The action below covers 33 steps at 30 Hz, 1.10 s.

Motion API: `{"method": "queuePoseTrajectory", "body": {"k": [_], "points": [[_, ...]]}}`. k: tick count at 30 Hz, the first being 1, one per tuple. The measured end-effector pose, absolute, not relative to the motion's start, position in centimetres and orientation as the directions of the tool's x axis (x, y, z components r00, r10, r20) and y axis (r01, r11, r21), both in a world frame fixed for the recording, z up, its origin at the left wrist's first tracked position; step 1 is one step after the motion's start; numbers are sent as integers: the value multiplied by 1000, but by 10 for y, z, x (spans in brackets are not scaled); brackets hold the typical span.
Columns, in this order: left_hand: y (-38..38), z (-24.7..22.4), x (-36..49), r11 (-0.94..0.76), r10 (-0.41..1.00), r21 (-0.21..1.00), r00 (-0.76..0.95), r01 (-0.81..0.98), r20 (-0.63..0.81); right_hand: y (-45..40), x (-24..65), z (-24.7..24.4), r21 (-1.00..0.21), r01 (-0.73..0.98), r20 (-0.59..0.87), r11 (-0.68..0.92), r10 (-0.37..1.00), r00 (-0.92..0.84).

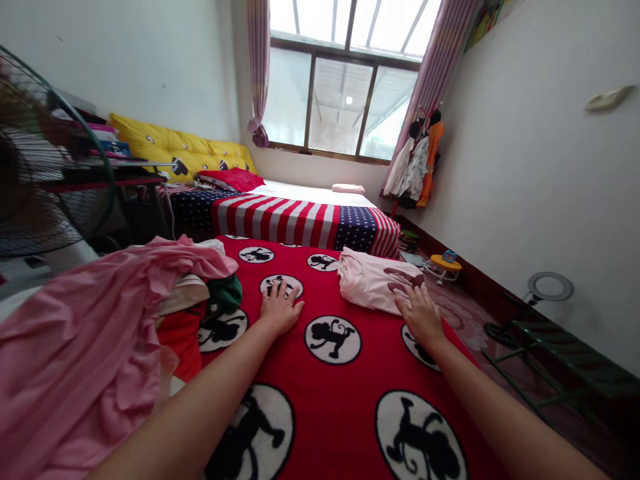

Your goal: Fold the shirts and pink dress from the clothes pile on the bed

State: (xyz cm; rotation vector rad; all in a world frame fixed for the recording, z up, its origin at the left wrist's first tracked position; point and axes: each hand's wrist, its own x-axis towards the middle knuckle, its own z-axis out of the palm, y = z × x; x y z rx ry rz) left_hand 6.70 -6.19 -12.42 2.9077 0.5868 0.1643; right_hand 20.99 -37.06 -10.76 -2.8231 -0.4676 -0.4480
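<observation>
The head camera looks forward and down, apparently wide-angle.

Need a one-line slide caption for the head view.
Head view: left hand flat on a red monkey-print blanket, right hand touching a folded pale pink shirt, pink clothing heaped alongside.

Our left hand (281,308) and right hand (421,315) lie palm-down and well apart, fingers spread, with our left arm (200,407) and right arm (505,400) reaching forward behind them.
</observation>
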Motion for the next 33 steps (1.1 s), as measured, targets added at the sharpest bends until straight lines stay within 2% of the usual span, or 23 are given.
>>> {"method": "queuePoseTrajectory", "body": {"k": [3, 6, 9, 11, 13, 14, 16, 18, 19, 21, 23, 25, 29, 31, 33], "points": [[-76, -120, 30, -925, 342, 179, 940, 335, 11, -360, 139, -116, -275, 624, 335, -732, 535, 776], [-87, -113, -23, -954, 227, 190, 973, 232, -49, -357, 51, -129, -399, 738, 199, -544, 735, 649], [-93, -96, -84, -968, 47, 240, 990, 79, -136, -357, -22, -135, -486, 759, 38, -433, 857, 513], [-90, -77, -119, -954, -99, 296, 975, -36, -198, -354, -53, -133, -496, 776, -47, -390, 904, 425], [-78, -55, -146, -931, -183, 347, 968, -115, -170, -349, -70, -129, -477, 784, -110, -397, 912, 395], [-67, -44, -156, -931, -164, 342, 983, -125, -88, -347, -76, -128, -465, 784, -125, -412, 907, 403], [-38, -24, -169, -969, -4, 244, 981, -52, 194, -344, -82, -127, -447, 779, -114, -439, 892, 437], [-2, -8, -176, -981, 191, 120, 846, 151, 498, -343, -85, -128, -435, 782, -65, -446, 882, 467], [17, -3, -179, -955, 286, 108, 755, 277, 590, -343, -87, -129, -430, 785, -37, -446, 878, 478], [53, 3, -184, -855, 499, 207, 646, 476, 578, -343, -89, -131, -430, 791, 18, -435, 872, 490], [77, 4, -188, -779, 624, 308, 628, 546, 465, -343, -90, -133, -442, 792, 56, -421, 868, 493], [85, 3, -189, -771, 636, 355, 651, 528, 413, -343, -90, -133, -462, 787, 77, -409, 866, 495], [40, 9, -186, -824, 562, 406, 669, 396, 487, -345, -90, -134, -570, 734, 135, -369, 839, 527], [-12, 11, -188, -860, 469, 449, 723, 244, 507, -342, -94, -132, -703, 631, 172, -328, 782, 599], [-76, 6, -196, -815, 235, 570, 836, -108, 495, -335, -99, -127, -896, 391, 142, -211, 699, 701]]}}
